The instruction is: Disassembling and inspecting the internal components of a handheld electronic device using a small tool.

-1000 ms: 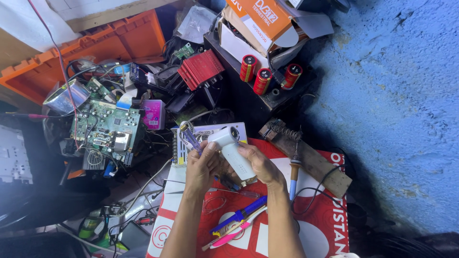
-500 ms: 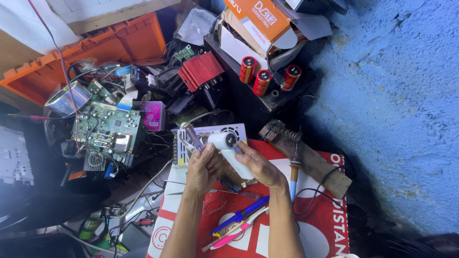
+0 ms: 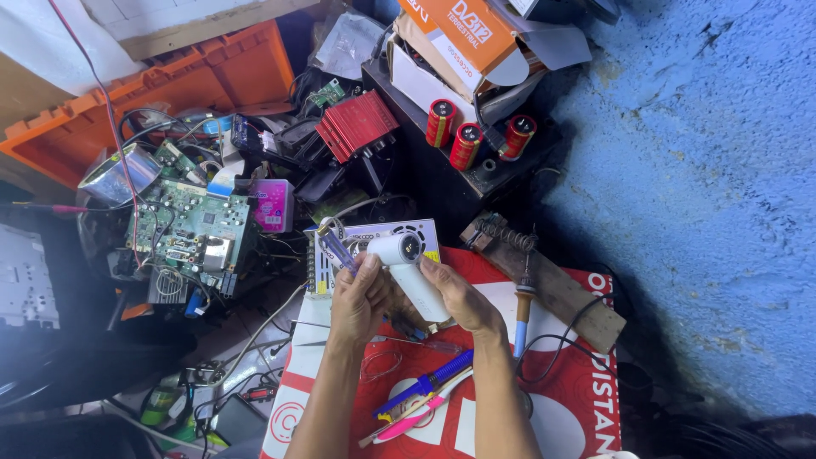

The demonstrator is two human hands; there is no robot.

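Observation:
My two hands meet over a red printed mat. My right hand grips the handle of a small white handheld device with a dark round opening at its head. My left hand touches the head of that device and also holds a screwdriver with a clear purple handle, its handle pointing up and away to the left.
A soldering iron rests on a wooden stand to the right. A blue and a pink tool lie on the mat below my hands. A green circuit board, red heatsink, orange crate and blue wall surround the spot.
The white device has shifted a little in my hands, its head turning so the dark opening faces up. Both hands stay in nearly the same place.

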